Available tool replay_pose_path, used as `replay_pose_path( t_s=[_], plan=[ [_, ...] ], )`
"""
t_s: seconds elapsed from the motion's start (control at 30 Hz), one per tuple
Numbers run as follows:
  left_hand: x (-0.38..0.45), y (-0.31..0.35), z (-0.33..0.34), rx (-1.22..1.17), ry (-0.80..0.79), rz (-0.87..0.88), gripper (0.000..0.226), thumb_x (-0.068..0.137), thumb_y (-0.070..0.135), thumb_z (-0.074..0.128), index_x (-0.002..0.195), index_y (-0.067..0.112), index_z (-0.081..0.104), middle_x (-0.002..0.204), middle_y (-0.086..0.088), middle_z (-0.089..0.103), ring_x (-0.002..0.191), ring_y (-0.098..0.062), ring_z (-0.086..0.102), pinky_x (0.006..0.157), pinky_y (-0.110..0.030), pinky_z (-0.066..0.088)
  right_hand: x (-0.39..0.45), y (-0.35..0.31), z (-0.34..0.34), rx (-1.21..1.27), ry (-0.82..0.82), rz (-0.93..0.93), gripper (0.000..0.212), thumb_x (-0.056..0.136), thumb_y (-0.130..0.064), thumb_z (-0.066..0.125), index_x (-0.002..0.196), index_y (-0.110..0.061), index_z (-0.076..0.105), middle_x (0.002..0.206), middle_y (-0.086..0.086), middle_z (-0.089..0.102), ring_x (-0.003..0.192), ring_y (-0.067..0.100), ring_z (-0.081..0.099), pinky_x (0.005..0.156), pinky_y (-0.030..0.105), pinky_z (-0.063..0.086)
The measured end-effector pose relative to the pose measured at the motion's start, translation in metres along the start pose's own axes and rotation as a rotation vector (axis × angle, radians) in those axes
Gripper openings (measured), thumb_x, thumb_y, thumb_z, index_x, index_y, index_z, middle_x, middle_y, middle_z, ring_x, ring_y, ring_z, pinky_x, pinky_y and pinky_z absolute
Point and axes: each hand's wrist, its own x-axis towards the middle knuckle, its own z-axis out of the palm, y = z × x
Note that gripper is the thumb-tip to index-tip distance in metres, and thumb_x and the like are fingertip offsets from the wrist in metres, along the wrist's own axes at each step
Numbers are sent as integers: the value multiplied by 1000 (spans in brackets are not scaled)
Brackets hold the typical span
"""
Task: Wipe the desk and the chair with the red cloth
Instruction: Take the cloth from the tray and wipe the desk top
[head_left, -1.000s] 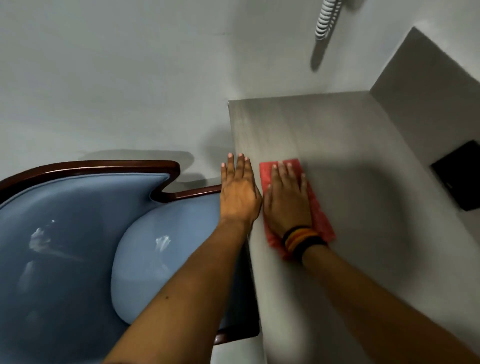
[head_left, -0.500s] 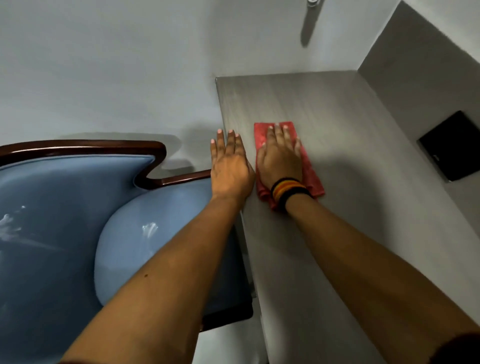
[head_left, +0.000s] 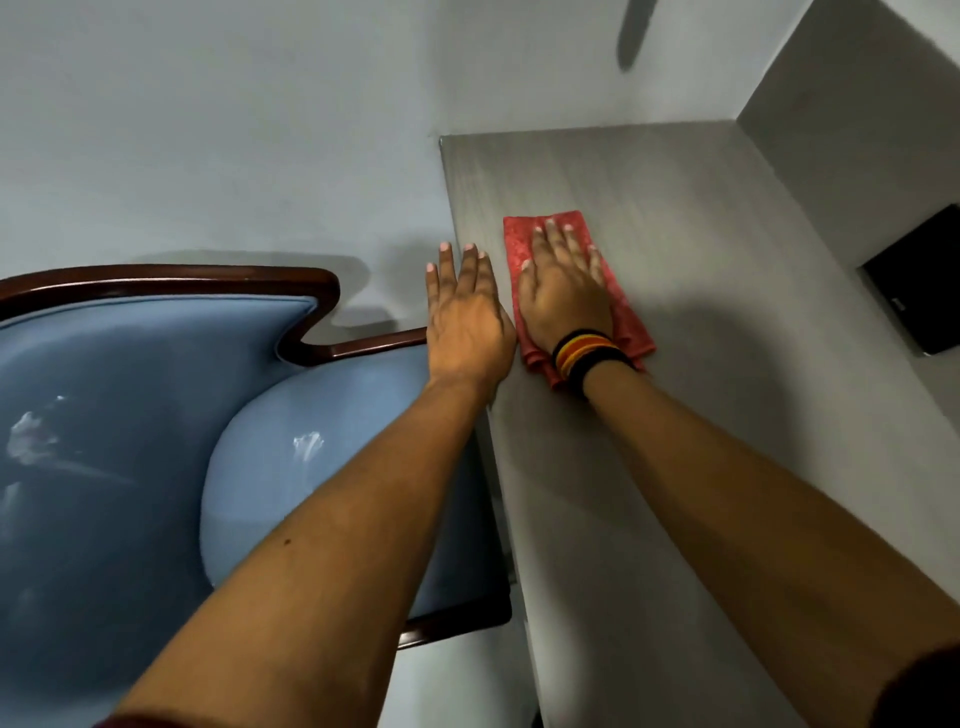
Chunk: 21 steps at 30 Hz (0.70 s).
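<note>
A right hand (head_left: 563, 291) lies flat, fingers spread, on a red cloth (head_left: 628, 325) near the counter (head_left: 675, 467) edge, covering its middle. The left hand (head_left: 467, 317), open and holding nothing, rests on that edge beside the cloth. Forearms hide part of the chair (head_left: 156, 415).

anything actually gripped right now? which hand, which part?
Nothing is gripped. The right hand lies flat, fingers spread, pressing the middle of the red cloth onto the desk. The left hand rests open at the desk edge, empty.

Dim indoor light, soft shadows on desk (head_left: 675, 467), wide-angle bending at edges
</note>
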Motion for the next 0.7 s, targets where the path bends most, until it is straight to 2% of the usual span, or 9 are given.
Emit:
replay_pose_path(
  t_s=[0.1,0.23,0.3,0.37,0.47,0.53,0.57,0.63,0.7],
  plan=[
    [-2,0,-8,27,-49,23,64,104,18,31,166,4,18,176,-13,15,165,-34,-6,135,-48,-4,-52,6,-2,-27,21,-9,58,105,-31,30,160,-13,28,168,7,28,157,24,21,129,48,15],
    [-37,1,-27,93,-88,105,68,100,12,38,165,4,21,176,-14,18,164,-36,-7,134,-49,-8,-177,10,-12,-40,47,37,59,106,-35,21,160,-13,27,168,8,29,157,26,24,127,50,21],
    [-79,12,-36,-14,-57,147,69,96,6,42,164,3,27,175,-14,22,165,-35,-3,135,-49,-5,-237,5,-16,-17,40,69,59,105,-36,19,157,-13,34,165,8,34,155,26,29,126,51,24],
    [-135,30,-41,-163,-43,162,70,94,1,43,163,4,31,174,-14,22,165,-33,0,135,-48,-2,-273,3,-26,217,75,108,57,105,-36,23,151,-13,47,160,6,43,151,23,37,127,43,25],
    [-214,63,-31,-256,-88,260,68,98,10,35,165,9,26,176,-11,16,165,-30,-2,135,-48,2,-284,27,-56,719,272,413,47,102,-31,38,140,-14,60,149,4,57,140,20,51,117,23,33],
    [-241,88,-16,-256,-115,302,65,104,22,28,166,8,19,176,-12,10,164,-28,-6,133,-43,-7,-277,58,-75,735,419,567,47,99,-29,40,137,-10,61,143,10,61,134,27,56,112,27,38],
    [-242,97,-9,-233,-128,285,64,106,25,26,166,7,15,176,-13,7,163,-27,-8,130,-41,-13,-272,72,-79,697,423,588,46,100,-28,41,137,-9,60,143,12,60,133,29,55,111,30,38],
    [-236,108,1,-157,-167,250,63,109,27,24,166,6,8,176,-13,2,163,-27,-7,127,-40,-17,-264,94,-80,615,350,567,39,105,-21,43,140,-9,57,148,11,56,137,30,52,113,33,36],
    [-214,102,10,-105,-128,234,63,108,28,25,166,5,13,176,-14,10,164,-28,3,129,-43,-9,-245,97,-69,556,283,519,39,107,-13,43,144,-6,53,153,13,51,143,31,46,120,40,33]
  ],
)
